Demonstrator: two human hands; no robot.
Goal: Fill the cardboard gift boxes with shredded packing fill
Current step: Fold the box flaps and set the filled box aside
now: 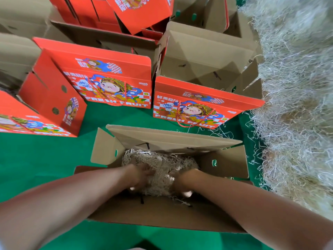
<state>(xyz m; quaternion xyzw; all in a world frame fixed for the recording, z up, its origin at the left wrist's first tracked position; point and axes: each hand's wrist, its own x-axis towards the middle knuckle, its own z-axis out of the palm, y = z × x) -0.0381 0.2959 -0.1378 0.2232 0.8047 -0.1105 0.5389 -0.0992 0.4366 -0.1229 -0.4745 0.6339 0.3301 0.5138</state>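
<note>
- Between the two hands, down inside the nearest open cardboard box (162,215), sits a pale wad of shredded fill (160,166). It covers the middle of the box floor and leaves bare cardboard to either side.
- The left hand (137,177) grips the wad's left flank. Its fingers (145,172) are curled into the strands and pressed close together.
- The right hand (183,180) lies against the wad's right flank. Its fingers are sunk in the fill, so I cannot tell whether they are spread or closed.
- Just beyond the fingertips, the box's far flap (171,138) leans in over the fill; side flaps stand up to the left and right of both hands.
- Under the box, and out to the left of the left hand's fingers, lies green cloth (45,159).
- To the right of the right hand, well apart from it, a large loose pile of shredded fill (297,87) runs along the cloth's edge, with stray strands scattered on the green.
- Farther ahead of the fingers stands an empty open box (207,60) with a red printed front, and left of it a closed red printed box (108,78) marked "FRESH FRUIT". More red boxes crowd behind and to the left.
</note>
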